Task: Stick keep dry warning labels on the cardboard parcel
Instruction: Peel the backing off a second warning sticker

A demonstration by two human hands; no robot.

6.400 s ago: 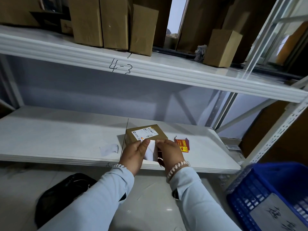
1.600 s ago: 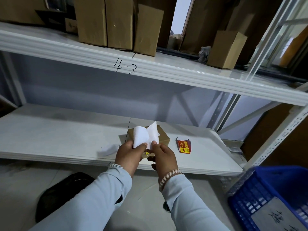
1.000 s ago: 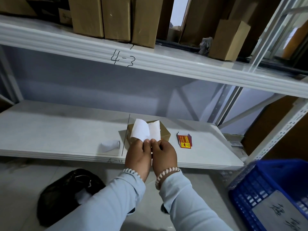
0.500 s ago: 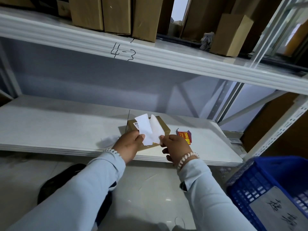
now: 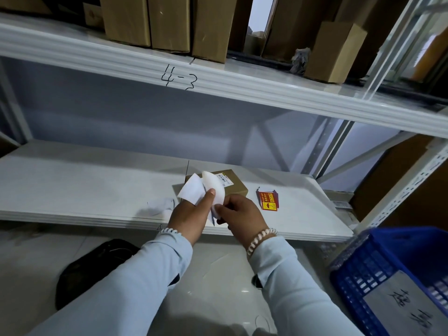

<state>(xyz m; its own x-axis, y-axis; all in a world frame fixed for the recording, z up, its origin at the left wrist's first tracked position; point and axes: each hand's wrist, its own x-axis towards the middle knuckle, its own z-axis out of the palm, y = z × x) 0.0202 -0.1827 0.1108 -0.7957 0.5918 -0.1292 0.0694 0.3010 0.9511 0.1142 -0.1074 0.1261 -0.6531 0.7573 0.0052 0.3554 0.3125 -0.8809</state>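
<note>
The small cardboard parcel (image 5: 226, 184) lies flat on the lower shelf (image 5: 84, 180), its top with the white address slip facing up, which leaves a bare brown patch open for a sticker. Just in front of it, toward 6 o'clock, both hands work at one label. The left hand (image 5: 191, 215) pinches a white sheet (image 5: 191, 191) between thumb and fingers, and the right hand (image 5: 238, 210) pinches the curled white piece (image 5: 214, 190) beside it, fingers curled tight. The 2 pieces fan apart at the top and meet low down, so this looks like a sticker being peeled from its backing; which piece is the sticker I cannot tell, since only white backs show. Held over the parcel, it has little way to travel once it is free.

At 3 o'clock from the parcel, near it but apart, a small stack of red keep-dry labels (image 5: 268, 201) lies face up within easy reach of the right hand. At 9 o'clock a crumpled white scrap (image 5: 161, 207) rests near the shelf's front edge, likely spent backing.

The shelf is white and smooth, part of a metal rack. The shelf above (image 5: 242, 93), marked 4-3, carries upright brown boxes (image 5: 167, 20). On the pale floor sit a black bag (image 5: 92, 267) at 7 o'clock and a blue crate (image 5: 397, 275) at 4 o'clock.
</note>
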